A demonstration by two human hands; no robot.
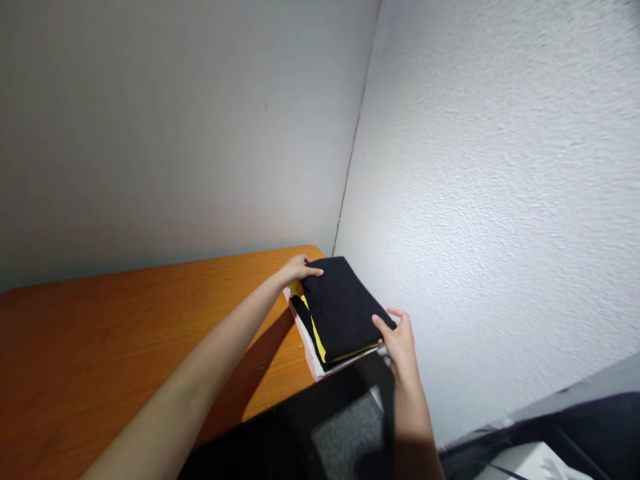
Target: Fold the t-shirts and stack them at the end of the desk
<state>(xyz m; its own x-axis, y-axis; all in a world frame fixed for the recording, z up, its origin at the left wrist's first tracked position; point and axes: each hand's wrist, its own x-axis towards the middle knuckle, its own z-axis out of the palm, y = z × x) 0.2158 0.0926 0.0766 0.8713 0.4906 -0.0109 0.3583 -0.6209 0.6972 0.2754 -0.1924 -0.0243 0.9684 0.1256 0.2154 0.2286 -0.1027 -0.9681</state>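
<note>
A folded black garment (341, 307) lies on top of a stack of folded clothes at the right end of the wooden table. Beneath it show the edges of a yellow garment (318, 341), then black, white and pink cloth (311, 360). My left hand (301, 268) grips the far left corner of the top black garment, thumb above and fingers underneath or behind it. At the near right corner, my right hand (397, 332) pinches the same garment between thumb and fingers. The fingertips under the cloth are hidden.
The orange-brown wooden table (125, 333) runs along a grey wall (175, 133). A white textured wall (500, 167) rises beside the stack on the right. Below the table's front edge are dark shapes and a grey patch (350, 433). Dark cloth (590, 427) and a white object fill the lower right.
</note>
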